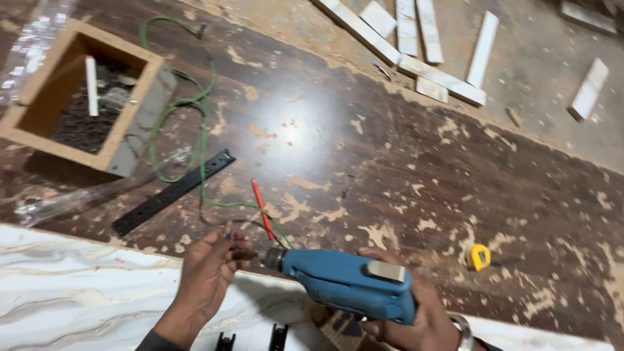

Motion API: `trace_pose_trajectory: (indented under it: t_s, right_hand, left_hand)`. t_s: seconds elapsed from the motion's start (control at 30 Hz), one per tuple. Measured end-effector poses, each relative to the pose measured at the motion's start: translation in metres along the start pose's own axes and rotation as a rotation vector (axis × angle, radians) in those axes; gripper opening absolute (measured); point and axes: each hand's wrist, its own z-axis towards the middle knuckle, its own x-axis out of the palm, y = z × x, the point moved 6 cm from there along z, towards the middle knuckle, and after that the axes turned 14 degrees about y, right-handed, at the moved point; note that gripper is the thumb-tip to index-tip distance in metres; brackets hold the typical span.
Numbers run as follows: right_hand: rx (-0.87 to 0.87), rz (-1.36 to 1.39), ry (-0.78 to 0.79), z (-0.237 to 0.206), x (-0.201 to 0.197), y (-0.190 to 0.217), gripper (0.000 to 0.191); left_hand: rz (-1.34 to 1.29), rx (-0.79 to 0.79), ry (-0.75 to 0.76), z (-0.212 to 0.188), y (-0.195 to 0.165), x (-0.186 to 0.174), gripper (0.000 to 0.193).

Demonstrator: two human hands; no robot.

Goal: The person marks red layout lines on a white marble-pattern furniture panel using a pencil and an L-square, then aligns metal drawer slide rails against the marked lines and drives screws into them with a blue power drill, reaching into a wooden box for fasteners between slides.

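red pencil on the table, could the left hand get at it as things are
Probably yes. The red pencil lies just beyond the left hand, with only a loop of green wire near it. But that hand's fingers are busy at the tip of the blue drill.

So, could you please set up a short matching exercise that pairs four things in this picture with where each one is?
Things:
1. blue drill
2. yellow tape measure
3. red pencil
4. wooden box

Places:
A. upper left of the dark board
B. held in the right hand, with the left hand at its chuck
C. alone on the board, right of the drill
D. on the board just above the drill's tip, beside the green cord

Pairs: 1-B, 2-C, 3-D, 4-A
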Motion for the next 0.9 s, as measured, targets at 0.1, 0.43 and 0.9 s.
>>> trace_pose_trajectory:
  t_s: [0.1,0.43,0.9]
  right_hand:
    - [0.116,0.140,-0.003,-0.005,0.006,-0.007,0.094]
    - [-0.131,-0.116,0.196,-0.019,0.029,0.021,0.080]
    - [-0.188,-0.206,0.424,-0.024,0.054,0.021,0.074]
  left_hand:
    - [0.057,-0.013,-0.079,-0.009,0.005,0.001,0.033]
    - [0.018,0.074,-0.144,-0.045,0.020,0.009,0.037]
    - [-0.057,0.158,-0.428,-0.142,0.059,-0.048,0.043]
